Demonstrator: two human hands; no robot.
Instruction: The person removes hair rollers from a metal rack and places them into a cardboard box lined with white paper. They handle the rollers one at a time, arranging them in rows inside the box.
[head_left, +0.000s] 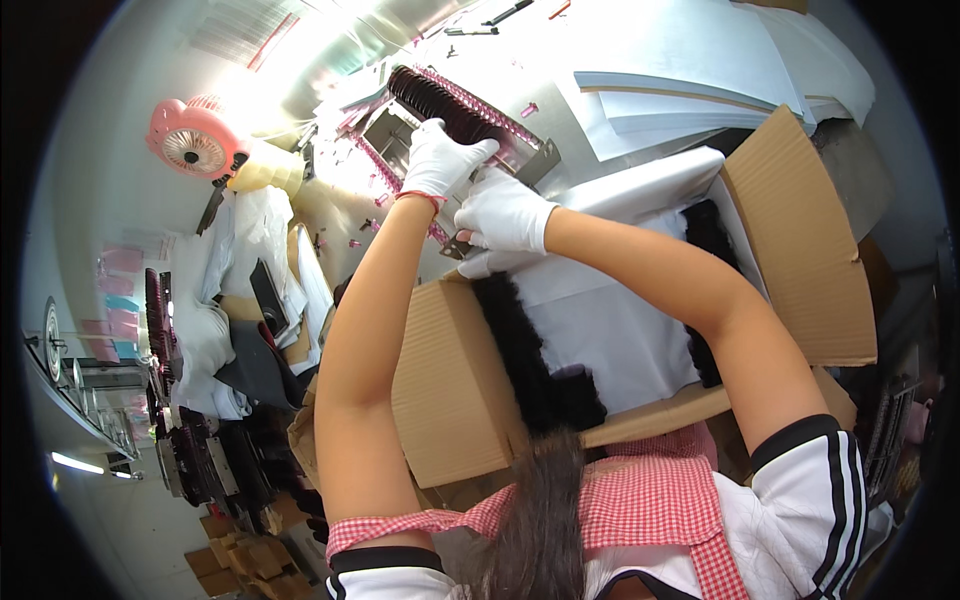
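Note:
My left hand (442, 161), in a white glove, is at the near end of a row of thin dark pieces (442, 101). Its thumb and fingers spread across that end, and whether they grip a piece is hidden. The row stands in a metal rack (551, 161) with pink pegs along its long sides. Curled fingers of my gloved right hand (506, 214) are over the rack's near part, close to my left thumb. What lies under them cannot be seen. Below both forearms is an open cardboard box (457, 382), lined with white sheet (607, 330) and black fuzzy strips (517, 337).
Loose pink pegs (529, 110) lie around the rack on the metal table. Flat white sheets (675, 97) are stacked at the upper right. A pink fan (191, 146) stands at the upper left. The raised box flap (799, 247) juts out at the right.

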